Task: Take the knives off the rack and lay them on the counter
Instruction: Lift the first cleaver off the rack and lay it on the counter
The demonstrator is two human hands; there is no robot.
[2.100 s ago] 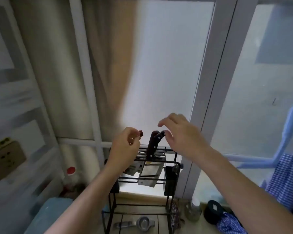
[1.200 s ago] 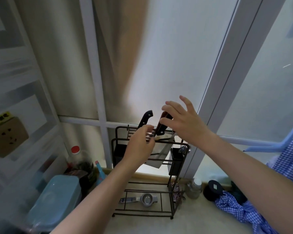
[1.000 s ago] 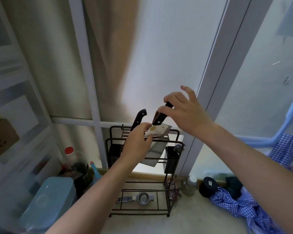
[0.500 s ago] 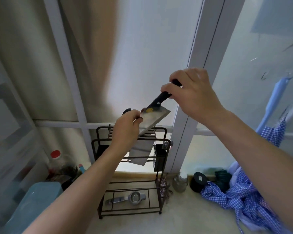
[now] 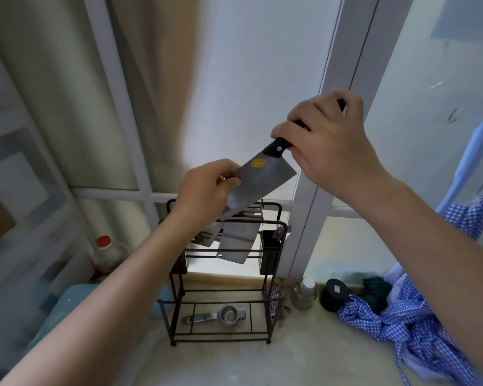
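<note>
A cleaver (image 5: 260, 185) is held in the air above the black wire rack (image 5: 223, 271), clear of its top rails, tilted so that the black riveted handle points up and to the right and the broad blade slopes down to the left. A round yellow sticker is seen on the blade near the handle. The handle is enclosed by the right hand (image 5: 329, 146), whose grip is closed around it; only the lower end of the handle shows below the fingers. The blade's left edge is pinched by the left hand (image 5: 207, 190), with the thumb on the face turned toward the camera and the fingers curled behind, so that grip is closed on the blade as well.

Below the lifted cleaver, a second cleaver blade (image 5: 236, 243) is seen hanging in the rack's upper tier, and part of another, smaller blade (image 5: 207, 236) is visible just to its left, partly hidden by the left wrist. A black cup-shaped holder (image 5: 269, 253) is fixed at the rack's right side. On the rack's bottom tier a metal squeezer (image 5: 216, 316) is laid flat.

The rack is set on a pale table (image 5: 262, 363) against a frosted window. To the right of the rack, a small jar with a white lid (image 5: 304, 293), a black round container (image 5: 335, 295) and a crumpled blue checked cloth (image 5: 402, 321) are seen on the table. To the left, a bottle with a red cap (image 5: 103, 252) is stood beside a light blue box (image 5: 64, 307), which is blurred.
</note>
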